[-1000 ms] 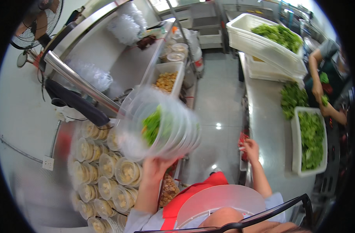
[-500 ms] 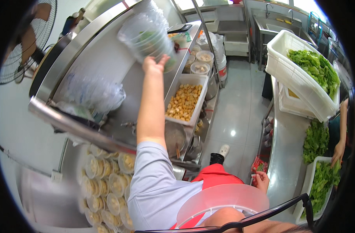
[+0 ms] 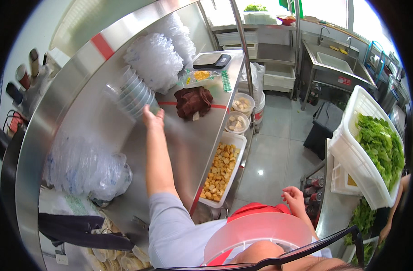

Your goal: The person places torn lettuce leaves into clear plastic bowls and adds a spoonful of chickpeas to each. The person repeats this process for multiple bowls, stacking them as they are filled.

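My left hand (image 3: 153, 119) reaches over the steel shelf (image 3: 170, 140) and holds a tilted stack of clear plastic tubs (image 3: 136, 94) at its near end. The far end of the stack is blurred by motion. Beyond the tubs lie clear bags full of plastic ware (image 3: 154, 61), and a crumpled brown cloth (image 3: 193, 102) is to the right. My right hand (image 3: 294, 198) is raised at my right side, its fingers loosely bent and apart, with nothing visible in it.
Below the shelf edge stands a white tub of browned cubes (image 3: 219, 174). A kitchen scale (image 3: 211, 61) sits on the far shelf. At right, a white basket (image 3: 346, 131) of leafy greens (image 3: 379, 149) rests on a counter, with another person's arm (image 3: 396, 203) beside it.
My left hand and the tub stack have moved left and nearer over the shelf. My right hand has come away from beside a red packet. The view has shifted too.
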Demonstrator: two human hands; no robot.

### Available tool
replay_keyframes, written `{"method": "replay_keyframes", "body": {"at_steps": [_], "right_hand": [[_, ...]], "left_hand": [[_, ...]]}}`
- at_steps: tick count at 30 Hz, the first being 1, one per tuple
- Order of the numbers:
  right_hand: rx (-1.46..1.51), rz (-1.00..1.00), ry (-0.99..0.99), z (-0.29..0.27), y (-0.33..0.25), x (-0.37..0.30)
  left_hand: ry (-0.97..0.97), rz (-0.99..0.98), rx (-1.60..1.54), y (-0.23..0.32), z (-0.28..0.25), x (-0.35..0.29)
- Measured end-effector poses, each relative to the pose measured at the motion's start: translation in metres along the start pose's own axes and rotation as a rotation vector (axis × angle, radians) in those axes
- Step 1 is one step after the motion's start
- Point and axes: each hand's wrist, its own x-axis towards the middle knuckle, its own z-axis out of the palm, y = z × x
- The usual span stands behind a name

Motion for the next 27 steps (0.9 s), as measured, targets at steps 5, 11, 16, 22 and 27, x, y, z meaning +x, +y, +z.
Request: {"method": "replay_keyframes", "body": {"at_steps": [5,11,16,22,27], "right_hand": [[-0.035,-0.090,-0.253,0.053,-0.062,0.138],[-0.084,-0.618,-0.342,0.112,-0.180,0.312],[0.096,-0.588,-0.161,0.134,-0.207,0.490],[-0.359,-0.067,0.332,-0.002,0.001,0.651],[-0.617,0.820,0.252,-0.154,0.165,0.633]], "left_hand": [[-0.295,0.693,0.976,-0.080,0.025,-0.031],[-0.372,0.910,1.649,-0.104,0.076,-0.026],[-0.857,1.154,1.841,-0.121,0.166,-0.016],[-0.821,1.293,1.635,-0.090,0.234,-0.093],[-0.749,0.698,1.309,-0.152,0.297,-0.174]]}}
